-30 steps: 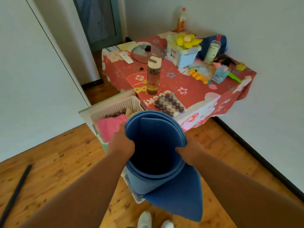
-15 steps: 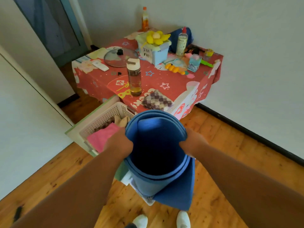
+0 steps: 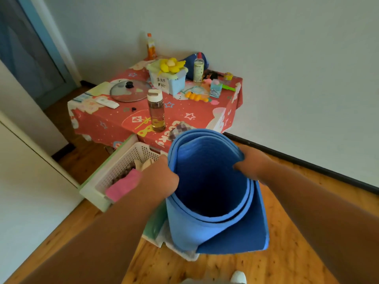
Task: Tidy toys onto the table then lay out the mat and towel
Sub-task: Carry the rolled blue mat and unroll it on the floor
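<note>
A loosely rolled blue mat [image 3: 207, 193] stands upright in front of me, its open end facing up. My left hand [image 3: 162, 179] grips its left rim and my right hand [image 3: 254, 167] grips its right rim. Behind it stands the table with a red patterned cloth [image 3: 114, 121], bearing toys: a yellow plush flower [image 3: 171, 65] on a light blue box, an orange toy [image 3: 194, 96] and a small blue block [image 3: 215, 91]. A checked towel [image 3: 178, 128] lies at the table's front edge, partly hidden by the mat.
A white perforated basket [image 3: 123, 167] with a pink cloth [image 3: 123, 186] sits on the wooden floor left of the mat. A tall bottle [image 3: 156, 111], a glass pot lid [image 3: 129, 92], a remote and other bottles crowd the table. Walls close in right and left.
The view has shifted left and back, so the table appears farther away. Both hands keep their hold on the mat's rim, and the mat stays upright over the basket's near end.
</note>
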